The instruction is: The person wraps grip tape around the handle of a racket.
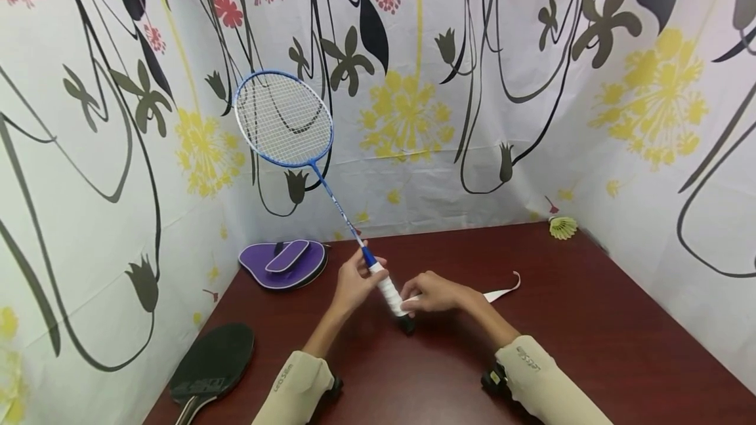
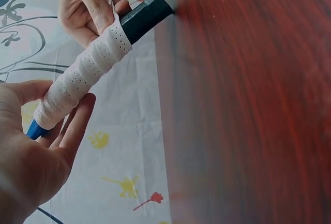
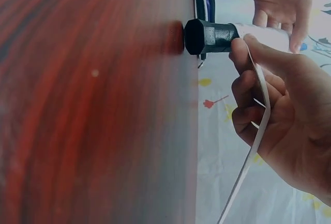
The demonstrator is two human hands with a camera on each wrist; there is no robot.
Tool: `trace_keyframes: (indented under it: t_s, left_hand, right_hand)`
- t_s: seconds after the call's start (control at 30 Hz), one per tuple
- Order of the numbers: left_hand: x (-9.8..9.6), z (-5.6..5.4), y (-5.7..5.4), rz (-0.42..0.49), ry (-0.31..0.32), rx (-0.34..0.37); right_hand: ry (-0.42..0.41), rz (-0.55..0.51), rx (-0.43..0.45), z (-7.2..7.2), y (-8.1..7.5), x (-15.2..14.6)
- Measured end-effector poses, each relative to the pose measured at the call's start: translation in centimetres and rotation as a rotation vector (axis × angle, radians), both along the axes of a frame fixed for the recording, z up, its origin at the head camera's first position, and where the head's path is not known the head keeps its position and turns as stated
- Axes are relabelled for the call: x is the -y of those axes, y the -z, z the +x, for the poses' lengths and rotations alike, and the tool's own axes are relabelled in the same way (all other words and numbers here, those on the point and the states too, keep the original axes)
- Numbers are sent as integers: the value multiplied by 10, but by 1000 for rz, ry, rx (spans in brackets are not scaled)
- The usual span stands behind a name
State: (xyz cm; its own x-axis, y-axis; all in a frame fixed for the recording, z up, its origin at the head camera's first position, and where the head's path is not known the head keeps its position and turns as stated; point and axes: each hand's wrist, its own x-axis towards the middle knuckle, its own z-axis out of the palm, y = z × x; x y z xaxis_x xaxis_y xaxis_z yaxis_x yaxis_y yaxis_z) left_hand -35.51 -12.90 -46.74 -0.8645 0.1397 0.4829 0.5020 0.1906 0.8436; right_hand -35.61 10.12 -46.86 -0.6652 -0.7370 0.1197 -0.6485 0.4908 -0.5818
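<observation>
A blue and white badminton racket [image 1: 335,202] is held tilted above the table, its strung head up and to the left. White perforated grip tape [image 2: 77,81] winds round most of its handle, while the black butt end [image 3: 220,36] shows bare. My left hand [image 1: 353,284] grips the handle's upper part beside the blue cone, thumb on one side and fingers on the other. Near the black end, my right hand [image 1: 438,292] pinches the tape between thumb and forefinger. The tape's loose tail [image 3: 242,175] runs past that palm, and its curled tip lies to the right in the head view.
On the dark red-brown table [image 1: 590,320], a purple paddle case [image 1: 260,264] lies at the back left. A black table tennis paddle [image 1: 215,356] is at the front left. The yellow shuttlecock [image 1: 562,227] sits at the back right corner. Flower-patterned sheeting [image 1: 531,169] surrounds the table.
</observation>
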Motion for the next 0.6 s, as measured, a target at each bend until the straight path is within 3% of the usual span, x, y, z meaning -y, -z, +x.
trace_keyframes:
  t_s: [0.33,0.6]
  left_hand:
    - [0,1,0,56,-33,-53]
    - [-3,1,3,118,-50,-27]
  right_hand:
    - [22,-2,-11,-1,-1,-3]
    - [83,-38,-51,-6,2,-6]
